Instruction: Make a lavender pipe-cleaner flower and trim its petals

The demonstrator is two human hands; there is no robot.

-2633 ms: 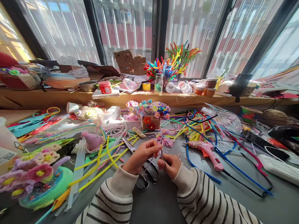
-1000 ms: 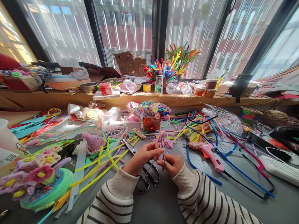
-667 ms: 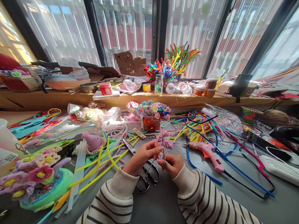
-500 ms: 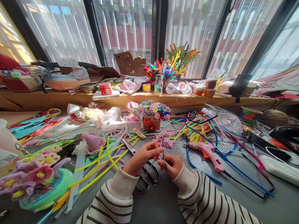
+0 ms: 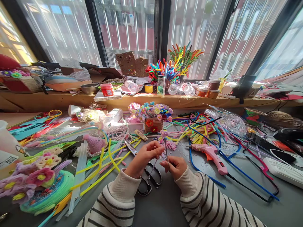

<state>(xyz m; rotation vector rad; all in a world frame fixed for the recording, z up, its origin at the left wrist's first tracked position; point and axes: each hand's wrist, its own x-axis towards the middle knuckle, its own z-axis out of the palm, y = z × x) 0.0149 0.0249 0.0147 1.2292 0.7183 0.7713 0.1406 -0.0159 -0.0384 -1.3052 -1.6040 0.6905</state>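
Observation:
My left hand [image 5: 145,156] is closed in a pinch on a thin pale lilac strand [image 5: 155,164], whose end hangs below the fingers. My right hand [image 5: 176,167] is closed around a slim, dark, pointed tool [image 5: 166,151] held upright; whether it is small scissors or tweezers I cannot tell. The tool's tip stands just right of my left fingertips. Behind the hands lie small pink-lilac fluffy flowers [image 5: 170,145]. Large scissors [image 5: 153,180] with black handles lie on the table under my left hand, partly hidden by it.
A pink glue gun [image 5: 210,153] lies to the right, its black cord trailing. Yellow pipe cleaners [image 5: 101,160] and clear glue sticks [image 5: 78,176] lie left, beside felted flowers [image 5: 40,176]. A twine-wrapped box of flowers [image 5: 153,124] stands ahead, below the cluttered sill [image 5: 132,101].
My right hand has drawn slightly down and away from my left fingers, so the gap between the hands is wider and more of the dark tool shows. My left hand is nearly still.

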